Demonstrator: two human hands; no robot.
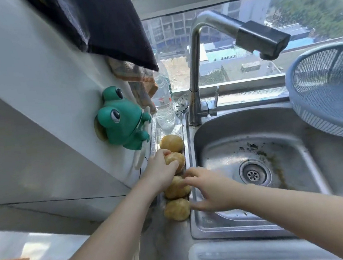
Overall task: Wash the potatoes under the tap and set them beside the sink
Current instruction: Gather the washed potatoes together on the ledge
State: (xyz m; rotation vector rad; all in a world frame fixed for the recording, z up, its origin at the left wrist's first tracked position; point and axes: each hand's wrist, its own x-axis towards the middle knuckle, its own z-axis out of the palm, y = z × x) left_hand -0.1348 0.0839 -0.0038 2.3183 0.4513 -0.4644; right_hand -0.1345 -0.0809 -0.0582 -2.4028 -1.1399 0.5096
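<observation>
1. Four potatoes lie in a row on the narrow ledge (pixel 166 232) just left of the sink (pixel 198 230), running from far to near: the far potato (pixel 171 143), the second potato (pixel 179 158), the third potato (pixel 176 190) and the nearest potato (pixel 177 210)
2. The left hand (pixel 160 169) lies over the second potato with its fingers curled round the top – a grip from above
3. The right hand (pixel 210 189) reaches across the sink's left rim with fingers spread; its fingertips touch the third potato but are not wrapped round it, and motion blur hides the finer detail
4. The tap (pixel 195 63) shows no water running, and the basin holds nothing
5. Handling, as a judgement: each potato is likely firm, fairly heavy for its size and not fragile, so a full-palm grip across the widest part suits it. Once wet the skin may turn slippery – fingers should wrap well under, not pinch at the ends
6. The ledge is narrow and the potatoes are round, so one could roll into the sink when its neighbour is lifted
</observation>
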